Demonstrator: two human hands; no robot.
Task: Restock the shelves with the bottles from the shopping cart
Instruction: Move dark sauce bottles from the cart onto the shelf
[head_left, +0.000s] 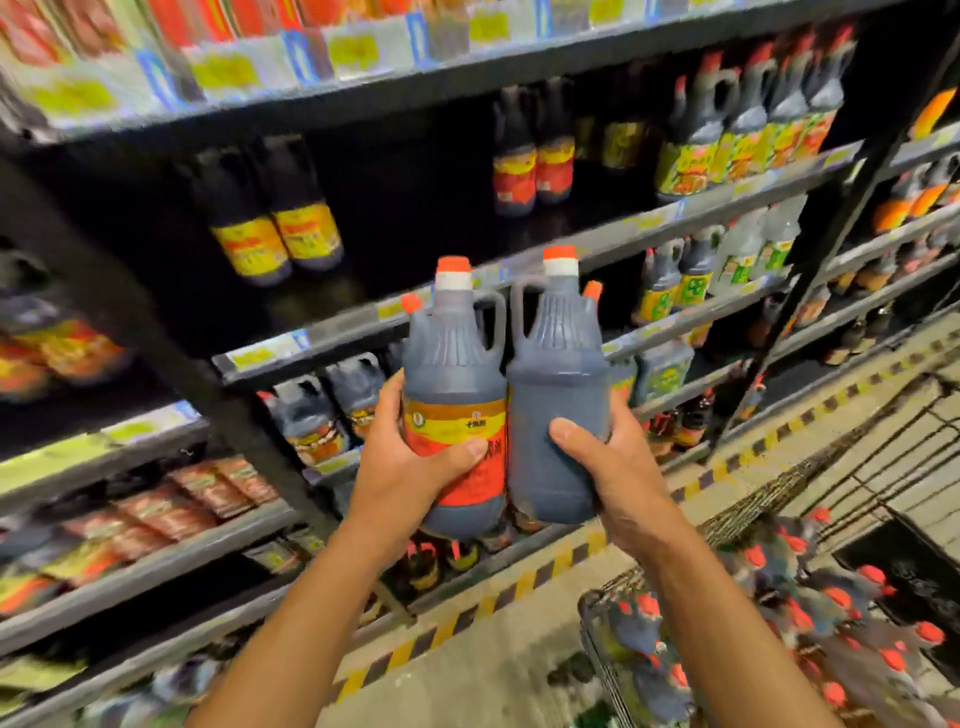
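I hold two dark sauce bottles upright, side by side and touching, in front of the shelves. My left hand grips the left bottle, whose red and yellow label faces me. My right hand grips the right bottle, turned with its plain back to me. Both have handles and orange caps. The shopping cart at the lower right holds several more such bottles. The shelf behind the bottles has a wide dark gap between two standing groups.
Dark metal shelving fills the left and centre, with bottles on every level and flat red packets at the lower left. A black upright post divides the bays at the right. A yellow-black striped strip runs along the floor by the shelf base.
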